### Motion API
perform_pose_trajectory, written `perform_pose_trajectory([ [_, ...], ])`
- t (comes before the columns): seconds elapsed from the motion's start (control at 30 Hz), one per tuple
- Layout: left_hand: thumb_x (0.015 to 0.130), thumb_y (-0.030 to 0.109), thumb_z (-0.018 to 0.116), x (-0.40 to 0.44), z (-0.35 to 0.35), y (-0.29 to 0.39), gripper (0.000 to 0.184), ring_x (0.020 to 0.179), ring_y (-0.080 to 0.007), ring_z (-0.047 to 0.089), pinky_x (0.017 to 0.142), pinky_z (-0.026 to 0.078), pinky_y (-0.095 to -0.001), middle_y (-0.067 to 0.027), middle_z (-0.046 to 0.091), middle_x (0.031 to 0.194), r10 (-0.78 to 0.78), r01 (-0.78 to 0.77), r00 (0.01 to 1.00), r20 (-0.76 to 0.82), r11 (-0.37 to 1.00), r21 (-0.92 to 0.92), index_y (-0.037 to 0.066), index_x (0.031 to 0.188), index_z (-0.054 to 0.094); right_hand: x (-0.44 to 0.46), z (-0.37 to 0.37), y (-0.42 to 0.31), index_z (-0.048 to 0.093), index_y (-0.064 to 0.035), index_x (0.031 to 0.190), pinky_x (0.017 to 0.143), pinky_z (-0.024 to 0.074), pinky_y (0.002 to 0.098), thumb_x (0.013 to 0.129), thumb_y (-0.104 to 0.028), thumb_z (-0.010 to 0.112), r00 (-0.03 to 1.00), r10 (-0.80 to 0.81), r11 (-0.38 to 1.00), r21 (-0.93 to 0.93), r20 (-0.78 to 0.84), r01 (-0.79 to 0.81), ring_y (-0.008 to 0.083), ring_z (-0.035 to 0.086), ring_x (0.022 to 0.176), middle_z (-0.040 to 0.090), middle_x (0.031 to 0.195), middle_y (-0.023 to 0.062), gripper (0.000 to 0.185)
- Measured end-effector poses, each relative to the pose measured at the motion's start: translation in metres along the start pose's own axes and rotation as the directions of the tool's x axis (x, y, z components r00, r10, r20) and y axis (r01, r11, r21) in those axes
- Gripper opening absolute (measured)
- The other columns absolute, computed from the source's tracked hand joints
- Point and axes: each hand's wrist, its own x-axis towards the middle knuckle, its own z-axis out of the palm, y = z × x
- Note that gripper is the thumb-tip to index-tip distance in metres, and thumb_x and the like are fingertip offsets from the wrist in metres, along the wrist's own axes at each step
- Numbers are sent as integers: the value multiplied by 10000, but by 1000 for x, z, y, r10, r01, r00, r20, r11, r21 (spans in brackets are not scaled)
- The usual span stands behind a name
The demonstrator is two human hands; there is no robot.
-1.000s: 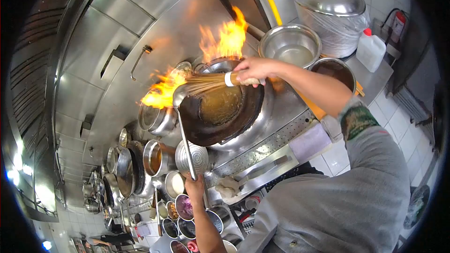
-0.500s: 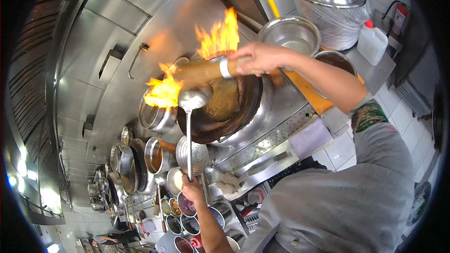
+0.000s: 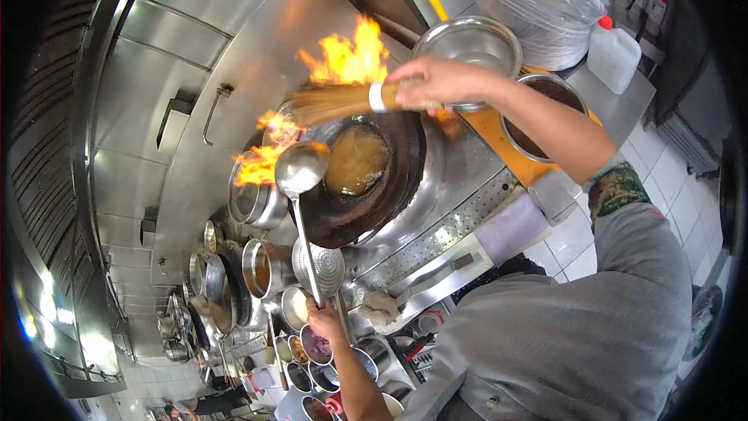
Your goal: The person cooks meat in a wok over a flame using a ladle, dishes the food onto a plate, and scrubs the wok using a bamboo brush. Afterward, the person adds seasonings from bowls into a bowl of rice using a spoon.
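My right hand [image 3: 436, 82] is closed around the white-banded end of a bamboo wok brush [image 3: 335, 103]. The bristles, smeared by motion, reach over the far side of a dark wok [image 3: 405, 175]. Cloudy yellow-brown liquid [image 3: 357, 162] lies in the wok's bottom. My left hand [image 3: 326, 320] grips the end of a long-handled steel ladle [image 3: 302, 168]; its bowl is over the wok's left rim, and I cannot tell if it touches. Flames [image 3: 354, 51] rise behind the wok, with more flames [image 3: 261, 156] left of the ladle.
A perforated skimmer [image 3: 321, 267] lies near the ladle's handle. Steel pots [image 3: 261, 265] and several ingredient containers [image 3: 315, 343] stand to the left. A steel basin [image 3: 475, 35] and a brown-filled pot [image 3: 510, 134] stand at right. A folded cloth [image 3: 513, 228] lies on the front edge.
The ladle's bowl has shifted left and its handle leans more. The brush has swung to lie more level, exposing more liquid. The view has shifted slightly; both hands keep their holds.
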Motion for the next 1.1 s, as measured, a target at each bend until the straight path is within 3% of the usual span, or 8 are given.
perform_pose_trajectory([
  [0.17,876,95,683,14,1,28,102,546,-260,593,545,478,-423,-98,625,685,-103,269,905,413,890,-367,47,871,593,25,-13,38,584,-59,1364,431,453,288,929,-278,686,979,187,953,-256,86,-160,129,606,560,658,773,47,498],
  [0.33,939,121,640,10,-78,162,199,408,-63,339,393,318,-237,45,359,593,184,869,493,850,-62,-491,70,1094,526,-10,13,20,588,-116,1378,572,492,244,919,-243,722,964,-147,979,105,-221,173,60,587,646,653,858,3,495],
  [0.47,952,100,587,8,-88,216,335,415,-72,365,395,325,-256,25,395,621,275,835,512,814,62,-547,37,1271,505,-15,23,29,572,-153,1386,941,495,461,888,-354,698,953,-191,918,-386,-236,88,405,640,1076,685,1147,199,552],
  [0.57,954,84,554,14,-61,258,403,439,-85,397,398,334,-265,9,420,632,207,772,551,808,241,-588,28,1340,454,-46,-9,66,622,-74,1290,831,555,445,892,-319,680,798,-339,796,-604,-499,-39,330,707,902,706,1081,190,471],
  [0.63,896,46,508,12,-42,296,460,477,-107,435,451,392,-265,-10,456,699,281,657,589,758,379,-651,-1,1350,449,-90,-37,42,609,-55,1301,689,575,362,920,-330,674,843,147,978,-52,-518,-202,213,704,770,711,1055,172,474],
  [0.87,879,84,499,6,71,424,506,675,-277,655,619,545,-398,-217,631,948,364,469,634,682,521,-714,-52,1360,416,-137,-53,-1,375,-102,1497,570,531,237,974,-221,623,831,-110,794,454,-546,404,150,675,777,679,1152,161,591],
  [1.0,867,108,537,-16,123,468,790,1123,-475,602,993,473,-465,-391,572,1230,329,206,692,642,762,-613,-125,1509,140,-102,-40,-45,535,-89,1389,691,545,302,930,-268,690,848,-225,913,200,-480,356,178,694,870,686,1176,120,517],
  [1.1,902,284,636,-22,137,468,926,1203,-458,565,1012,461,-486,-373,573,1243,392,217,601,697,759,-614,-28,1558,62,-21,-1,-51,636,-82,1286,777,550,347,890,-346,714,840,-414,902,-280,-351,328,239,705,909,716,1107,140,483],
])
